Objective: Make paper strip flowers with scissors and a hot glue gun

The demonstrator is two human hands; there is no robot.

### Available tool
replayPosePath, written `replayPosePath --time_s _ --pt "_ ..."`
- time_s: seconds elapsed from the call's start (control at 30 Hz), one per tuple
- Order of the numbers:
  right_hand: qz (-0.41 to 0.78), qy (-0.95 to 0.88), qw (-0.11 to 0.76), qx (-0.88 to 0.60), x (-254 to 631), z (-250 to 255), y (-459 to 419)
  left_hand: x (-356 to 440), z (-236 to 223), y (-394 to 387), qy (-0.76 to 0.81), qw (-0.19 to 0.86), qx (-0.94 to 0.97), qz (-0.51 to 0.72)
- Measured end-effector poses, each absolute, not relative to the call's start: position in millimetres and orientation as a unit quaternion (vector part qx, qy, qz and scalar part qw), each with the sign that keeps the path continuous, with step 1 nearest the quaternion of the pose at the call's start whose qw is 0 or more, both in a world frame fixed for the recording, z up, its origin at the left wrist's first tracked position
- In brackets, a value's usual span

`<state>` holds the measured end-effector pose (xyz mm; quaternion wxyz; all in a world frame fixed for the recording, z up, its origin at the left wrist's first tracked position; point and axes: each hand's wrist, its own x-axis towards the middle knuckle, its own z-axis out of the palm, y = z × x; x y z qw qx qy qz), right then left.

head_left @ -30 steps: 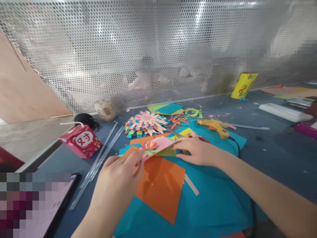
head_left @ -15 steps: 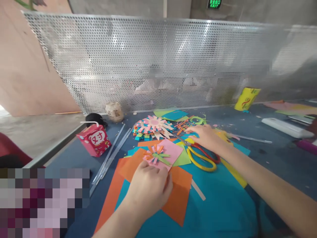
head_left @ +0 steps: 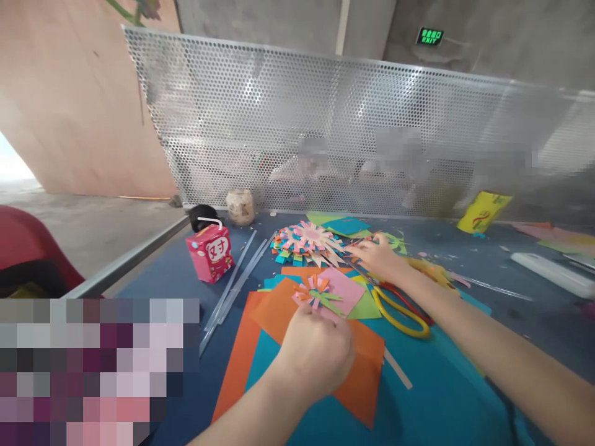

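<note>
My left hand (head_left: 320, 344) is closed over the near edge of a pink paper sheet (head_left: 346, 288). On that sheet lies a fringed paper flower (head_left: 316, 291) in orange and pink, with green strips. My right hand (head_left: 379, 255) reaches past the scissors (head_left: 402, 319), its bent fingertips down among thin paper scraps; what they pinch, if anything, is too small to make out. The yellow and red scissor handles lie beneath my right wrist. Just left of those fingertips sits a pile of fringed paper rosettes (head_left: 309, 238).
Orange paper (head_left: 360, 396) and blue paper (head_left: 441, 378) cover the near table. Clear sticks (head_left: 237, 285) and a red drink box (head_left: 210, 254) stand left. A yellow glue gun (head_left: 430, 272) is partly behind my right arm. A perforated metal screen (head_left: 297, 118) borders the back.
My right hand has left the pink sheet and moved back to the scraps. The sheet with its flower now lies flatter under my left hand. The view has tilted up and turned left.
</note>
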<state>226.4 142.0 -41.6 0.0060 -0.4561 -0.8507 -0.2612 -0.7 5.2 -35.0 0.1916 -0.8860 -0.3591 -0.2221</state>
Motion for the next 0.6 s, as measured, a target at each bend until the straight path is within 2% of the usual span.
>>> replayPosePath --time_s 0.17,0.27,0.47,0.6 --pt "-0.258 -0.863 0.019 -0.434 225.2 -46.5 146.9 -0.5 -33.5 4.7 -0.351 0.196 -0.886 -0.232" --pt "-0.233 -0.858 0.069 -0.452 225.1 -46.2 148.3 -0.3 -33.8 4.1 -0.352 0.197 -0.888 -0.223" --pt "-0.122 -0.768 0.293 -0.555 231.3 -28.1 149.3 0.9 -35.4 5.3 -0.364 0.162 -0.888 -0.231" --pt "0.008 -0.682 0.445 -0.58 234.7 -12.5 148.6 1.1 -33.1 6.4 -0.419 0.054 -0.876 -0.232"
